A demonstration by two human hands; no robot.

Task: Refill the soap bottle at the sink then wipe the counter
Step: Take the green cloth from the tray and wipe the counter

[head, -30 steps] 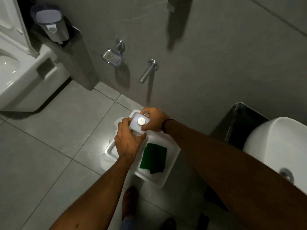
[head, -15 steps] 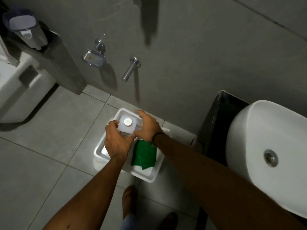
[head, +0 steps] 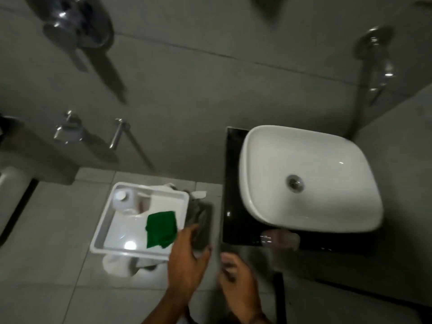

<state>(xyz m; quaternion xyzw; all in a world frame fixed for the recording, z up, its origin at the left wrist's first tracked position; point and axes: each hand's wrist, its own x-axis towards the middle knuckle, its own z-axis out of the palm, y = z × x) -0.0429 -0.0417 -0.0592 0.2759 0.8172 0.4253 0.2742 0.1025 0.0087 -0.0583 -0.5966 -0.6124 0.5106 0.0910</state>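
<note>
A white tray (head: 101, 230) stands low over the tiled floor. In its back left corner is a translucent refill bottle (head: 123, 199) with a white cap, standing free. A folded green cloth (head: 161, 229) lies in the tray's right half. My left hand (head: 187, 260) hovers just off the tray's front right corner, fingers apart, holding nothing. My right hand (head: 238, 282) is beside it, blurred, fingers curled. A small clear bottle (head: 280, 239), also blurred, stands on the front edge of the black counter (head: 231, 206) below the white basin (head: 304, 148).
A dark grey patch (head: 201, 220) lies on the floor between tray and counter. Chrome fittings (head: 117, 134) stick out of the grey wall above the tray. A white roll (head: 117, 265) sits under the tray. A toilet edge (head: 11, 190) is at far left.
Both hands have let go of the refill bottle and drawn back toward me. The bottle stays in the tray. The view has swung right, bringing the basin and counter fully in.
</note>
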